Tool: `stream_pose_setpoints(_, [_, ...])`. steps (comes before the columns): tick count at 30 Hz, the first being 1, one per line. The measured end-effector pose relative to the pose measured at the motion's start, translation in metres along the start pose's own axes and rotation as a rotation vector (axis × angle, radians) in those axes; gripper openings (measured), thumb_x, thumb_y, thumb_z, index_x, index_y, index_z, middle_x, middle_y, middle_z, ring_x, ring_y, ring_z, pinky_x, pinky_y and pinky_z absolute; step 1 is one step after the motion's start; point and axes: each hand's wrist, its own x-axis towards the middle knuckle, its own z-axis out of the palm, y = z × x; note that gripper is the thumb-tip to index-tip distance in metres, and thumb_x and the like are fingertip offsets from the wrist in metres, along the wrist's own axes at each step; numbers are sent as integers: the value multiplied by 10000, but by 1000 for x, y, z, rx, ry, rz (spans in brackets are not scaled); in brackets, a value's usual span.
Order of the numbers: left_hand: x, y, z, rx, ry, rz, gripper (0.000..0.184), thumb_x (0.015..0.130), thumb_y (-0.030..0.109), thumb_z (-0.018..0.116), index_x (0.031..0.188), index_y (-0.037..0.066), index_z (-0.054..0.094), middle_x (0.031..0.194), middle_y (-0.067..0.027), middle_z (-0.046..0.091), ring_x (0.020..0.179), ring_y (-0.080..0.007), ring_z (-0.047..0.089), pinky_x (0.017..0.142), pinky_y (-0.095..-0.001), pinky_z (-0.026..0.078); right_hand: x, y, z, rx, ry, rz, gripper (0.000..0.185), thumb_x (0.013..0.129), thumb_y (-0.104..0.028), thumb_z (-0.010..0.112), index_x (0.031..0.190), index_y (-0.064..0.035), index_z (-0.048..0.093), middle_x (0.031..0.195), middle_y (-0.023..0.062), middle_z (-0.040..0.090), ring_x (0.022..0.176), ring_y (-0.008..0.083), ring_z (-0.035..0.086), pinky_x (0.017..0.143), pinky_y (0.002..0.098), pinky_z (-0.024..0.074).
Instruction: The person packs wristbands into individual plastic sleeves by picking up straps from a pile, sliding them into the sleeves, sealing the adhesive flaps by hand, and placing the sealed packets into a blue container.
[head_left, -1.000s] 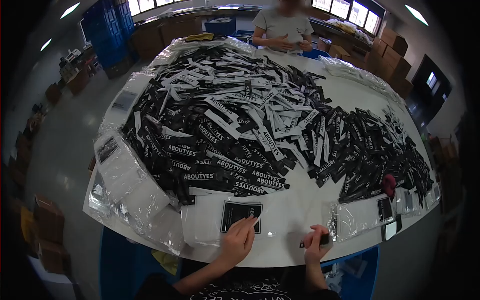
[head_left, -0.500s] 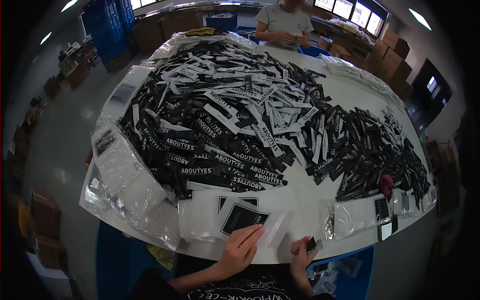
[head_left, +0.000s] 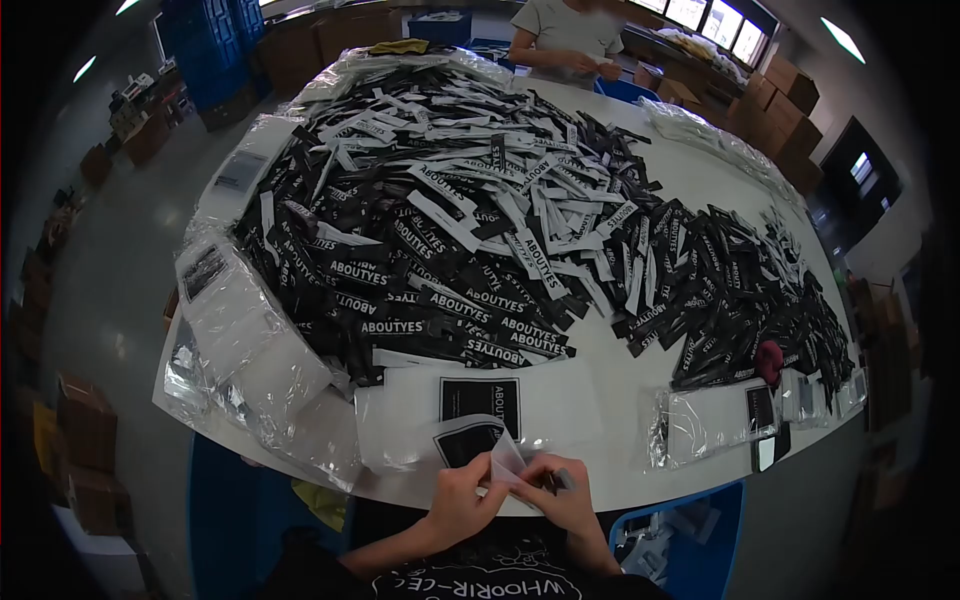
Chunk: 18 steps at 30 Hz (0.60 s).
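A frosted plastic bag (head_left: 470, 438) with a black printed panel is raised at the table's front edge. My left hand (head_left: 465, 500) pinches one side of its opening. My right hand (head_left: 562, 492) is closed on the other side, and the mouth of the bag stands up folded between them. Something small and greyish shows at the right fingers; I cannot make out what it is. Just behind lies a stack of similar bags (head_left: 415, 400), the top one showing a black panel with white lettering.
Black and white printed sachets (head_left: 430, 230) cover much of the table (head_left: 610, 400). Clear-wrapped bag packs (head_left: 250, 320) line the left edge; another pack (head_left: 705, 425) lies right, near a phone-like object (head_left: 768, 450). A blue bin (head_left: 715, 540) holds small packets below. A person (head_left: 570, 45) stands opposite.
My right hand has come left to meet my left hand at the bag. The bag, flat on the stack before, is now lifted and its edge bent up between my fingers.
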Motion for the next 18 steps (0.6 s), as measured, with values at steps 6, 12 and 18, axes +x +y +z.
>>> stream_pose_setpoints(6, [6, 19, 5, -150, 119, -36, 198, 717, 31, 647, 879, -21, 544, 790, -167, 620, 710, -282, 647, 607, -321, 511, 3, -8, 26, -343, 283, -350, 464, 599, 45, 617, 1058, 2, 567, 901, 143, 582, 738, 289, 554, 656, 314, 466])
stream_pose_setpoints(12, [5, 13, -4, 306, -6, 124, 230, 632, 23, 642, 837, -15, 544, 863, -112, 576, 766, -291, 594, 600, -331, 487, -1, -5, 18, -284, 372, -255, 437, 612, 53, 594, 1046, 6, 582, 742, 129, 604, 632, 275, 578, 587, 305, 473])
stream_pose_setpoints(18, [15, 43, -14, 330, 463, 432, 178, 648, 88, 652, 817, 57, 607, 1050, -62, 564, 999, -235, 552, 933, -434, 351, -14, -11, 4, 262, 265, -22, 250, 755, 24, 599, 1001, 37, 556, 777, 51, 597, 695, 93, 566, 621, 221, 438])
